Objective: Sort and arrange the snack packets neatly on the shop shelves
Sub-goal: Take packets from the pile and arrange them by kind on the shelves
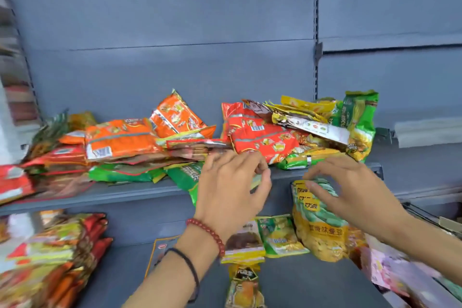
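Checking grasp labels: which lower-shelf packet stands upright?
The big yellow-and-green packet held by the right hand; the small packets beside it lie flat.

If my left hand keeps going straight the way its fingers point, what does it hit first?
Most likely the red snack packet at the front of the pile on the upper shelf, just beyond the left hand; depth is hard to judge.

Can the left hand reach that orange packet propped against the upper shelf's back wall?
Probably yes: the left hand hovers at the shelf edge, and the orange packet sits on top, uncovered.
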